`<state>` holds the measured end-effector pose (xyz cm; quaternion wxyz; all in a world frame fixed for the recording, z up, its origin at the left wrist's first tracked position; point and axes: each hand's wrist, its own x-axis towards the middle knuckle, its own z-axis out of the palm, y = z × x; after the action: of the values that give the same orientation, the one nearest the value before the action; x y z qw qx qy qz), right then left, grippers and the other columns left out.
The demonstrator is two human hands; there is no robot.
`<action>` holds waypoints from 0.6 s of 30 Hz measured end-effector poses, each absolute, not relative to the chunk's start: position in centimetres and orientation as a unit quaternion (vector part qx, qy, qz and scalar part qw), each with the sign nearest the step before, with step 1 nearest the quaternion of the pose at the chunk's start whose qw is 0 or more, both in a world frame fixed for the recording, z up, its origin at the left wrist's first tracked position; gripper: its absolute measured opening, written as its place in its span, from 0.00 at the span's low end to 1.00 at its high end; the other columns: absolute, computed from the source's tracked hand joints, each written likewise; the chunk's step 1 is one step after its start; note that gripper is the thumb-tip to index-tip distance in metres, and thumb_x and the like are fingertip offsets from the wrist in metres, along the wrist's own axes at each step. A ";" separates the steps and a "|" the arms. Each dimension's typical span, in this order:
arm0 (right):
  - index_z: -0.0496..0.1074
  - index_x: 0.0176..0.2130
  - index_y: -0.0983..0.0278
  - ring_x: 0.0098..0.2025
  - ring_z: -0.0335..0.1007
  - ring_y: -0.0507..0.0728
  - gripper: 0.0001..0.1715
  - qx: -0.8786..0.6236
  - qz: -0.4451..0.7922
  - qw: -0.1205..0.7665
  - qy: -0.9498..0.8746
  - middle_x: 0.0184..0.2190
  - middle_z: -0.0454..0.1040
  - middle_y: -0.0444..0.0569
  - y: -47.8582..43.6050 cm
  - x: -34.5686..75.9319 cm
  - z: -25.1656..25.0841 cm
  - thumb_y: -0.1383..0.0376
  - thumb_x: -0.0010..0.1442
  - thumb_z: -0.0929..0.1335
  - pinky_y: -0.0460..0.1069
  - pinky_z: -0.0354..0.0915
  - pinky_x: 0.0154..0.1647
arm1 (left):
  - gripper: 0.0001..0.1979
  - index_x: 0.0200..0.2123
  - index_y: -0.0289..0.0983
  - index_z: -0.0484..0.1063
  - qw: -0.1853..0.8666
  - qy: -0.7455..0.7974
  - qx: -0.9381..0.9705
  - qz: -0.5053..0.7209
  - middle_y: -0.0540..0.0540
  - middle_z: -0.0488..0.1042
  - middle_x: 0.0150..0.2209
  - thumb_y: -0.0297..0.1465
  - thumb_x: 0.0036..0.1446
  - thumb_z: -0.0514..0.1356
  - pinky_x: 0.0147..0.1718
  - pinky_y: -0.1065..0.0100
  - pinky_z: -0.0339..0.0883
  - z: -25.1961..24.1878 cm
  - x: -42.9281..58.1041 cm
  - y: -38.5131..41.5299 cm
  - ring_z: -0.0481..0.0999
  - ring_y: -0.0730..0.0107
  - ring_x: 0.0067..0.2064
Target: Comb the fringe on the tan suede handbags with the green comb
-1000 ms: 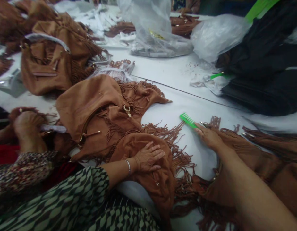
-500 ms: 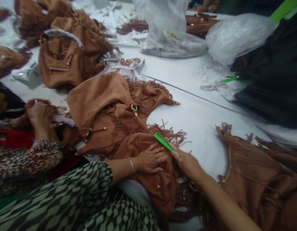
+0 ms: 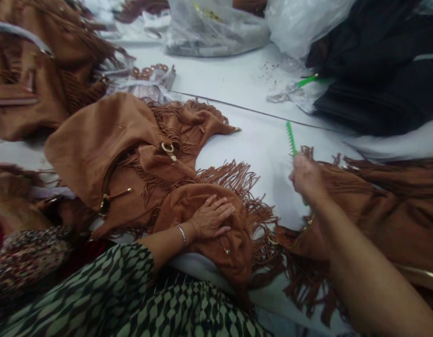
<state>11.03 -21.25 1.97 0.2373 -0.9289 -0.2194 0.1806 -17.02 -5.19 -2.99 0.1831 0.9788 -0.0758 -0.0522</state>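
Note:
My left hand (image 3: pixel 213 217) lies flat, fingers stretched, on a brown suede fringed bag (image 3: pixel 195 199) in front of me. Strands of brown fringe (image 3: pixel 234 175) fan out from the bag's far and right edges over the white table. To the right, my right hand (image 3: pixel 307 175) is closed round a green comb (image 3: pixel 291 138), its teeth facing left. The comb is raised beyond the fringe, apart from it. Beneath my right forearm, another brown fringed bag (image 3: pixel 378 210) is partly hidden.
Another brown bag (image 3: pixel 100 126) with a gold ring lies to the left, and more bags (image 3: pixel 23 93) are piled behind it. A co-worker's hands (image 3: pixel 13 196) are at the left edge. Clear plastic bags (image 3: pixel 216 32) and dark cloth (image 3: pixel 371 79) are at the back.
My right hand has moved the comb away from the fringe, to the right and farther off, turning it more upright. My left hand stays on the bag. The view has shifted.

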 end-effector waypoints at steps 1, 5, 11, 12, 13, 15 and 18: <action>0.60 0.60 0.69 0.31 0.73 0.58 0.41 -0.924 0.197 0.240 -0.223 0.36 0.75 0.58 -22.4 7.6 2.2 0.46 0.65 0.47 0.52 0.68 0.34 | 0.30 0.61 0.34 0.56 0.184 -0.076 0.979 -0.052 0.39 0.63 0.59 0.46 0.61 0.48 0.63 0.49 0.38 -3.0 -17.0 -5.2 0.52 0.55 0.64; 0.59 0.62 0.60 0.46 0.71 0.59 0.34 -0.879 0.304 0.265 -0.253 0.51 0.71 0.53 -27.3 -6.4 2.1 0.49 0.65 0.50 0.51 0.66 0.46 | 0.30 0.61 0.34 0.56 0.185 -0.077 0.979 -0.047 0.38 0.63 0.59 0.45 0.61 0.48 0.63 0.48 0.38 -3.0 -17.1 -5.4 0.53 0.54 0.63; 0.53 0.65 0.57 0.41 0.74 0.63 0.32 -0.927 0.307 0.140 -0.166 0.47 0.74 0.55 -27.9 -7.2 0.5 0.53 0.65 0.52 0.56 0.66 0.43 | 0.30 0.62 0.34 0.54 0.184 -0.076 0.979 -0.037 0.41 0.62 0.59 0.44 0.62 0.47 0.63 0.48 0.38 -3.2 -17.3 -5.5 0.54 0.55 0.63; 0.52 0.65 0.58 0.43 0.73 0.64 0.32 -0.934 0.289 0.149 -0.148 0.47 0.74 0.57 -26.9 -5.8 0.2 0.53 0.66 0.51 0.56 0.65 0.44 | 0.30 0.62 0.34 0.54 0.183 -0.076 0.980 -0.035 0.41 0.62 0.59 0.44 0.62 0.47 0.63 0.49 0.39 -3.3 -17.3 -5.5 0.54 0.55 0.63; 0.52 0.65 0.61 0.45 0.72 0.64 0.33 -0.940 0.272 0.164 -0.127 0.47 0.73 0.58 -25.7 -4.5 0.0 0.54 0.66 0.51 0.56 0.65 0.45 | 0.30 0.62 0.34 0.54 0.181 -0.075 0.980 -0.033 0.41 0.63 0.59 0.44 0.62 0.47 0.62 0.49 0.39 -3.3 -17.3 -5.6 0.54 0.54 0.63; 0.50 0.65 0.65 0.48 0.70 0.64 0.34 -0.945 0.245 0.195 -0.095 0.49 0.72 0.61 -23.4 -2.8 -0.7 0.55 0.66 0.51 0.56 0.63 0.47 | 0.30 0.62 0.35 0.55 0.177 -0.069 0.981 -0.029 0.40 0.63 0.59 0.44 0.62 0.48 0.62 0.49 0.40 -3.3 -17.3 -5.6 0.55 0.55 0.62; 0.50 0.65 0.69 0.49 0.69 0.63 0.34 -0.947 0.221 0.215 -0.094 0.51 0.70 0.63 -21.5 -1.2 -1.8 0.55 0.66 0.53 0.54 0.63 0.48 | 0.29 0.61 0.35 0.56 0.174 -0.059 0.983 -0.025 0.40 0.63 0.58 0.45 0.62 0.47 0.62 0.50 0.41 -3.3 -17.3 -5.7 0.56 0.55 0.62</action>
<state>-1.18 -21.53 -1.77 0.2151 -0.9465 -0.0941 0.2212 -17.34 -5.73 -3.28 0.1737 0.9827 -0.0593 -0.0252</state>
